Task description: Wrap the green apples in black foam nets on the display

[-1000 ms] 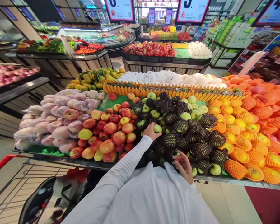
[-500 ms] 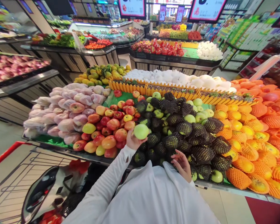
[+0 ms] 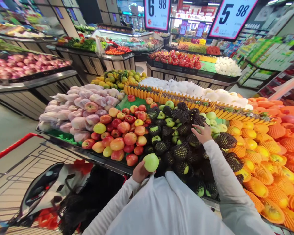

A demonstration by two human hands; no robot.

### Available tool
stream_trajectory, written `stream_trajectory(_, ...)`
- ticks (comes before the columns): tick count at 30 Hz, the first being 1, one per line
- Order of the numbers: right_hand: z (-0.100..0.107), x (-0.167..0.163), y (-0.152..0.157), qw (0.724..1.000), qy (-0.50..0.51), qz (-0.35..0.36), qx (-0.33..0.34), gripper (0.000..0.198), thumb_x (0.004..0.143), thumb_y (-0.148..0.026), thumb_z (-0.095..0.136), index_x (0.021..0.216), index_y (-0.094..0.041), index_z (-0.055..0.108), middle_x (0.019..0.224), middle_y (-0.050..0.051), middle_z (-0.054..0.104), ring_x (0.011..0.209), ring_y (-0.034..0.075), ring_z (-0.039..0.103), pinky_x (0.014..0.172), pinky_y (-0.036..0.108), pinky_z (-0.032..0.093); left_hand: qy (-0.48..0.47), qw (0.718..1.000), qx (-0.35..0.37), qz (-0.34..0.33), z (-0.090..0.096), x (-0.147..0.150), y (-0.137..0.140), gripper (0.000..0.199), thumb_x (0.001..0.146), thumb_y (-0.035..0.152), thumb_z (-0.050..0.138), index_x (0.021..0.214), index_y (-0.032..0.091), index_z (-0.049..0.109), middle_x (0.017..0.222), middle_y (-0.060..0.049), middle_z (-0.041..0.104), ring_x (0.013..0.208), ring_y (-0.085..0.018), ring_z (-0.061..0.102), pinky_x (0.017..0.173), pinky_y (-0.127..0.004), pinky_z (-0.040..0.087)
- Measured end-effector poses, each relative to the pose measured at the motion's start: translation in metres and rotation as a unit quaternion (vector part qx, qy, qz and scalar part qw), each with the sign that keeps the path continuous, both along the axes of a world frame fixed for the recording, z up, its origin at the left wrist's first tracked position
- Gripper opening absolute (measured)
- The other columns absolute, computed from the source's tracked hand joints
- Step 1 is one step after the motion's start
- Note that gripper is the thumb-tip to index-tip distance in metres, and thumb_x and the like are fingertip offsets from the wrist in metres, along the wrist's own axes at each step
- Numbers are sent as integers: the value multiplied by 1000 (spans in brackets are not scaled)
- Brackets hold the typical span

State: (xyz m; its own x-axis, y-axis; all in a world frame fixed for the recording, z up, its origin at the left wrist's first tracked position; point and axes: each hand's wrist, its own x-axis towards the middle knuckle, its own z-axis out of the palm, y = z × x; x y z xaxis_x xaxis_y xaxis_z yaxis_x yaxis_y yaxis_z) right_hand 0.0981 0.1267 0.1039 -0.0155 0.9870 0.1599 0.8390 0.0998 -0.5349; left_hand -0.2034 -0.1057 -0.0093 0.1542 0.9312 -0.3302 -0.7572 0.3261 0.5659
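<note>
A pale green apple [image 3: 151,163] is gripped in my left hand [image 3: 139,172], close to my body at the front edge of the fruit display. My right hand [image 3: 203,133] reaches over the display with its fingers apart and nothing seen in them. Under and beside it lie green apples in black foam nets [image 3: 180,151]. Just beyond its fingers sit bare green apples [image 3: 211,115]. Red and yellow apples [image 3: 123,127] are heaped left of the netted ones.
Bagged pinkish fruit [image 3: 78,122] fills the display's left end. Orange-netted fruit [image 3: 262,153] lies at the right. A low yellow fence [image 3: 176,99] runs behind the apples. A shopping cart [image 3: 17,176] with bags stands at my left. Price screens [image 3: 232,18] hang overhead.
My left hand has drawn the green apple back toward my body. My right hand has moved forward from the front edge to the bare green apples. The view has shifted slightly.
</note>
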Motion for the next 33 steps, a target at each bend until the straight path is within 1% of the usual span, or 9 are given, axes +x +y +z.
stream_trajectory(2,-4,-6,21,999,6,-13,-32,30,81,-42,68,102,-24,77,147,13,47,143,36,33,117,54,27,-20,999,44,-3,10,6,-8,78,76,56,66,141,16,49,119,-17,69,97,-34,68,68,-36,50)
stream_trajectory(6,2,-11,42,997,43,-50,-34,43,78,-51,68,91,-12,77,134,24,57,132,43,45,112,62,30,-66,987,148,-8,18,17,-31,88,77,60,63,149,15,38,129,-18,62,97,-30,68,68,-32,50)
stream_trajectory(12,35,-15,1,979,186,-10,87,52,90,-52,45,110,-11,70,118,15,70,109,26,66,97,44,52,-89,986,139,-8,-6,34,-63,65,89,67,47,125,17,65,120,-13,68,77,-20,67,66,-31,51)
stream_trajectory(13,40,-17,-12,968,224,2,117,49,90,-52,48,109,-14,71,116,12,72,107,25,67,93,42,54,-97,986,135,-5,-10,36,-67,66,88,69,46,122,17,67,117,-13,69,78,-20,67,66,-30,52)
stream_trajectory(15,50,-22,-40,903,379,19,203,34,79,-46,69,92,-16,75,100,9,76,97,25,69,88,43,56,-106,986,132,0,-18,40,-71,67,86,71,48,123,18,67,117,-12,69,90,-24,68,68,-31,53)
stream_trajectory(17,56,-26,-64,867,441,30,230,21,73,-38,78,80,-18,76,88,5,76,86,21,69,86,40,55,-103,985,138,-7,-22,42,-74,69,82,72,53,126,20,64,118,-12,68,103,-29,66,74,-34,54)
stream_trajectory(21,50,-26,-92,853,493,93,144,18,64,-29,86,73,-19,74,82,3,73,78,15,66,73,29,52,-88,985,148,-9,-19,44,-75,70,77,68,65,126,18,65,118,-11,69,108,-28,64,85,-34,52)
stream_trajectory(26,40,-24,-110,868,468,158,50,26,60,-24,87,67,-19,62,81,2,68,72,12,59,61,24,46,-133,982,128,-26,9,46,-59,74,78,71,61,122,12,67,113,-13,69,83,-20,65,69,-28,49)
stream_trajectory(33,41,-32,-148,882,437,178,-15,33,65,-21,77,80,-23,47,64,-7,49,58,10,46,54,20,38,-177,977,86,-77,44,44,-21,97,65,90,51,116,9,66,146,-18,48,127,-32,49,97,-39,48)
